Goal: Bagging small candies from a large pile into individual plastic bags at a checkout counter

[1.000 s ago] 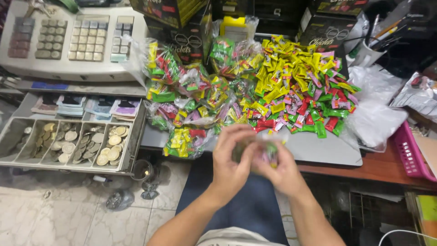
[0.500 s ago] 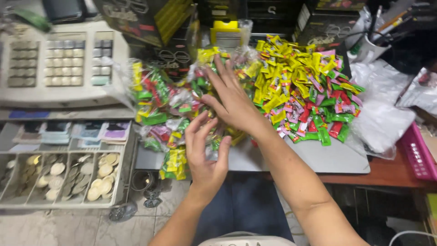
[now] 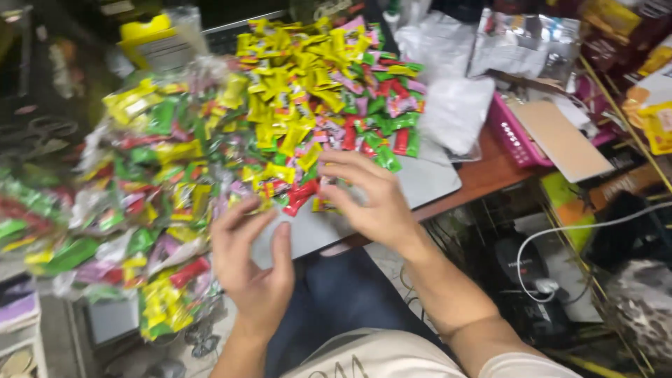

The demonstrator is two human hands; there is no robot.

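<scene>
A big heap of small wrapped candies [image 3: 308,91] in yellow, green, red and pink covers a grey board [image 3: 427,183]. Clear bags filled with the same candies [image 3: 147,203] lie to the left of it. My right hand [image 3: 367,199] reaches into the near edge of the loose heap, its fingers curled over a few wrappers; the blur hides whether it grips any. My left hand [image 3: 252,269] lies flat with fingers spread at the board's front edge, beside the bagged candies, holding nothing.
White plastic bags [image 3: 455,105] lie right of the heap. A pink basket [image 3: 514,136] with brown cardboard [image 3: 560,140] stands on the wooden table [image 3: 490,175]. A white cable [image 3: 560,238] hangs below right. A yellow box [image 3: 150,42] stands behind.
The view has swung right, so the cash register and coin drawer have left the frame. My right hand came back from the middle of the heap to its near edge; my left hand lowered.
</scene>
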